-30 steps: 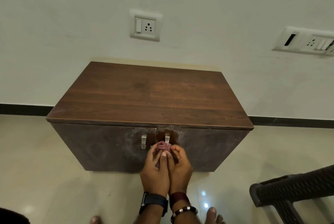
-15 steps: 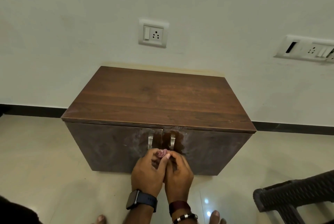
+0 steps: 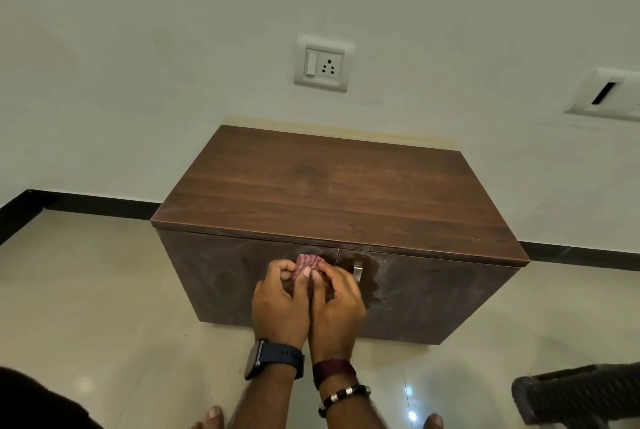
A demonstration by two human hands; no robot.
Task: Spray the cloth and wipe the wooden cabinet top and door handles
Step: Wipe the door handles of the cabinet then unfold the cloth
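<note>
- Over the last second my hands have shifted from the right handle to the left one: the right door handle (image 3: 357, 271) now stands bare and in plain view, while the left handle is hidden under the cloth (image 3: 307, 262) and my fingers.
- The camera has also swung, so the cabinet sits further right in view than before.
- I read that as the right handle being finished and the left handle being the step in hand; a wet sheen on the door face around the right handle supports that.
- My left hand (image 3: 278, 304) and right hand (image 3: 337, 305) are pressed side by side, fingers curled in and pinching the cloth between them against the left door, just under the front edge of the cabinet top (image 3: 332, 193).
- The cloth is bunched into a small pink striped wad; only its upper edge shows above my fingertips, so I cannot tell its long axis.
- The visible handle is a slim metal bar with its long axis running up and down the door; I judge the left one matches, so strokes should run along that line.
- The cabinet top is bare, its long axis running left to right along the wall, doors facing me.
- No spray bottle is in view.
</note>
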